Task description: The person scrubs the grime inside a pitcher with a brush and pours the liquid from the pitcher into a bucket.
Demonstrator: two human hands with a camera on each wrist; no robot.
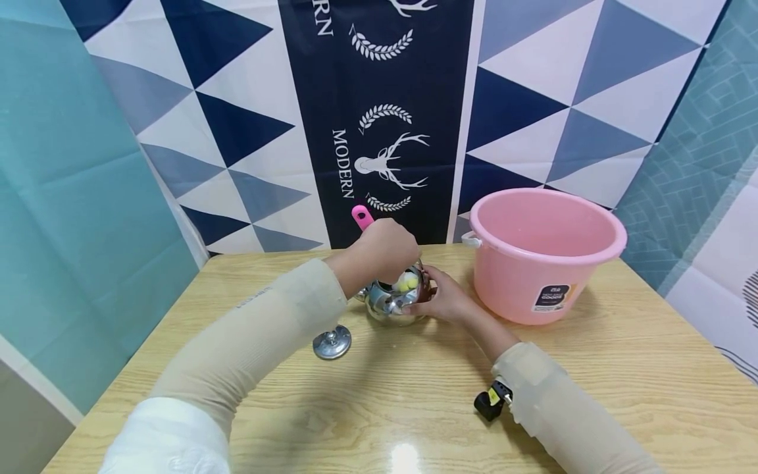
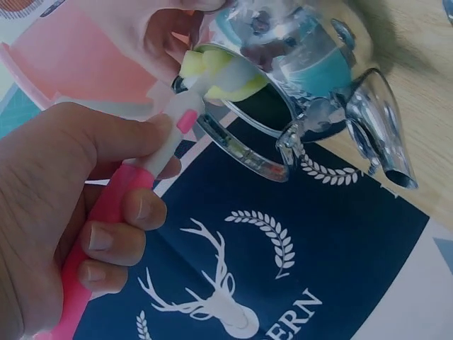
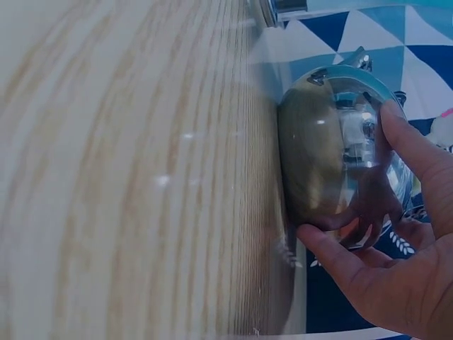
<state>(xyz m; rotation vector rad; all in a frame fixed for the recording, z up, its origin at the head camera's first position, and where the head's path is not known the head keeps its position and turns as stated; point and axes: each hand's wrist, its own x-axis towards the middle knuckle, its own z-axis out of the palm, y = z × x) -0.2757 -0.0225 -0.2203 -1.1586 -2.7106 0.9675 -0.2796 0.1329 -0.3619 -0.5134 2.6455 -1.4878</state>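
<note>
My left hand (image 1: 387, 251) grips a sponge brush by its pink and white handle (image 2: 117, 205), fingers curled round it. Its yellow and white sponge head (image 2: 230, 74) is in the mouth of a shiny metal teapot (image 1: 391, 315), partly below the rim. The teapot stands on the table, its spout (image 2: 382, 134) on the left in the head view and its handle (image 2: 244, 152) folded down beside the opening. With thumb and fingers spread round the side, my right hand (image 1: 443, 299) holds the teapot. The round metal lid (image 1: 331, 342) lies nearer me, partly behind my left forearm.
A pink bucket (image 1: 551, 263) stands at the back right, close to my right hand. The wooden table (image 1: 367, 408) meets a patterned cloth backdrop (image 1: 379, 85) at its far edge. A small black device (image 1: 491, 401) is attached at my right sleeve.
</note>
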